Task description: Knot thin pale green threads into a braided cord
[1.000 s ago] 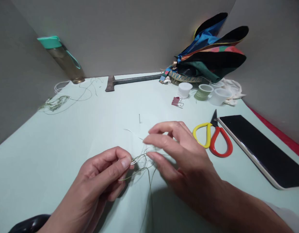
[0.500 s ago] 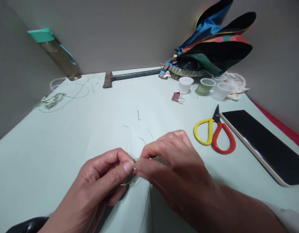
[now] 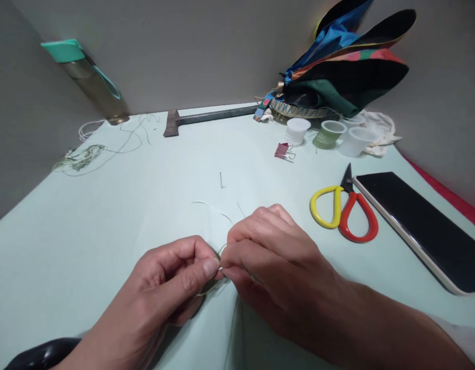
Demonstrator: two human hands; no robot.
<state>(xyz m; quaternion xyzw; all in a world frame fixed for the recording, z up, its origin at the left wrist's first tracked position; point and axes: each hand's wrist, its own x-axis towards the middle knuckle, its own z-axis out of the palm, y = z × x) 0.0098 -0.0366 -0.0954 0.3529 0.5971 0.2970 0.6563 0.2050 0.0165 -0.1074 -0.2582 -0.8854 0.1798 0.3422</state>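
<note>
- Hands meet low in the view, the left hand [image 3: 164, 277] and the right hand [image 3: 283, 262] curled and nearly touching, with neither spread flat.
- Left thumb and forefinger pinch a thin green cord [image 3: 211, 289], with the right fingers closed around it from the other side. Their exact grip is hidden.
- Cord forms a small loop between the hands, and one strand drops toward the person.
- Pale white thread [image 3: 212, 206] curves across the table just above the hands. Whether it joins the cord is too fine to tell.
- Smooth, pale green table [image 3: 68, 246] spreads under everything.
- Scissors [image 3: 343, 213] lie to the right, with glossy yellow and red loop handles and closed, dark blades.
- Phone [image 3: 418, 231] lies just beside them, with a black glass face and pale edge.
- Loose coils of green cord [image 3: 81, 158] sit far left, near a clear bottle with a teal lid [image 3: 87, 82].
- Small plastic cups [image 3: 356, 141] and a crumpled, multicoloured fabric bundle [image 3: 337, 67] stand at the far edge.
</note>
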